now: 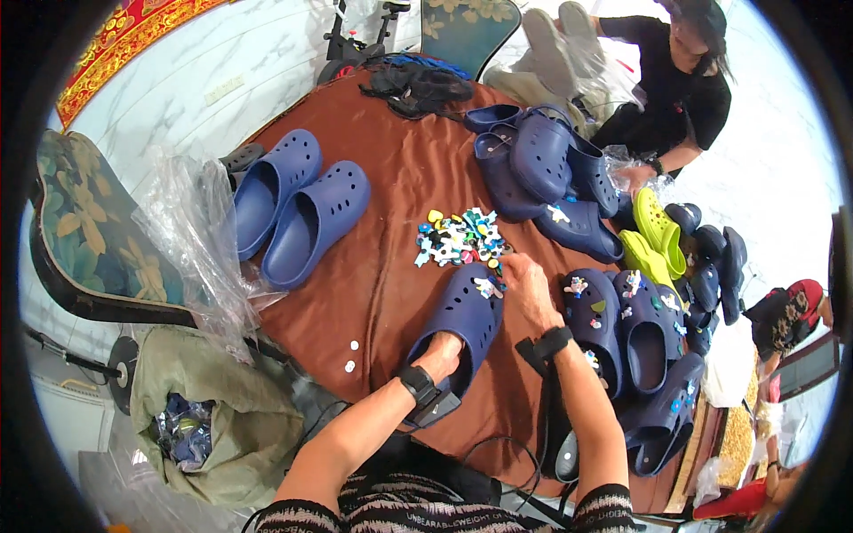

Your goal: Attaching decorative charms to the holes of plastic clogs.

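Note:
A navy clog (458, 306) with ventilation holes sits on my left hand (438, 357), which is pushed in through its opening; the fingers are hidden inside. A small white figure charm (487, 287) is fixed near its toe, with darker charms beside it. My right hand (530, 289) is just right of the toe, fingertips pinched together; what they hold, if anything, is too small to make out. Beyond the toe lies a loose pile of colourful shoe charms (460, 238). To the right of my right hand, navy clogs (593, 311) carry several charms.
A brown cloth (382, 293) covers the table. Plain navy clogs (315, 222) stand at left, more navy clogs (540, 155) are heaped behind, and lime clogs (656, 231) lie at right. A co-worker (680, 84) is at the far right. A sack (213, 417) stands lower left.

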The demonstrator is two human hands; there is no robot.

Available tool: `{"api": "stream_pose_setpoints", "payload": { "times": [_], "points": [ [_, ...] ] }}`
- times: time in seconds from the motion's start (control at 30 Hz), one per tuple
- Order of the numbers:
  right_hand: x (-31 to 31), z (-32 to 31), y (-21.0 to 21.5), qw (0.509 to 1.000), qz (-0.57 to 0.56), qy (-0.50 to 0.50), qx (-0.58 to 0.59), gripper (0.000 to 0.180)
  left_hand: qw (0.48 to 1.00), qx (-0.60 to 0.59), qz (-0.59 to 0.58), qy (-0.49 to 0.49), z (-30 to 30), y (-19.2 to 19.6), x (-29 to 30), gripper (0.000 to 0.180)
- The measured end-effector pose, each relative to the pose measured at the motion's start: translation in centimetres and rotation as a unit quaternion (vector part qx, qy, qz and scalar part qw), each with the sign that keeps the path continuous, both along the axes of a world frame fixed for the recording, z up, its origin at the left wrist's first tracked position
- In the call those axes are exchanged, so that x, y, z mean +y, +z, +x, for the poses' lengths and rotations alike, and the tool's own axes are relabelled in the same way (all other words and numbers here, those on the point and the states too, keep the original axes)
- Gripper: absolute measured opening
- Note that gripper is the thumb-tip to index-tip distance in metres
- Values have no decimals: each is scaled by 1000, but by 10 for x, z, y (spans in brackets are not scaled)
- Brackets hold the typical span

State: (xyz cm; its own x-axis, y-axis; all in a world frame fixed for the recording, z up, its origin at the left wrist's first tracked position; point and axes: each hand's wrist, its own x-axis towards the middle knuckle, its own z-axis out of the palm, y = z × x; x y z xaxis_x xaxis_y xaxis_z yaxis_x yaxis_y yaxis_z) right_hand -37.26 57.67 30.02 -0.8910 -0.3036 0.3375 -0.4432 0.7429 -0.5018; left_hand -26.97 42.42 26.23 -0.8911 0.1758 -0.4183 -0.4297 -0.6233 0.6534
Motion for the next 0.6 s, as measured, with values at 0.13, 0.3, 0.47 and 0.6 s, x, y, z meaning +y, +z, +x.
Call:
{"api": "stream_pose_setpoints", "payload": {
  "times": [0.13, 0.3, 0.47, 0.6],
  "points": [
    [5, -37, -5, 997, 67, 13, -19, 23, 1000, -5, -14, 5, 12, -9, -1, 39],
    [-29, -57, 10, 982, 103, 89, -128, 25, 996, 1, -87, 28, 19, -9, -7, 33],
    [-71, -62, 4, 962, 165, 211, -59, 27, 993, 35, -96, 67, 18, -15, -6, 35],
    [-70, -67, -3, 952, 225, 203, -48, 25, 990, 76, -118, 22, 18, -31, -3, 35]
  ]
}}
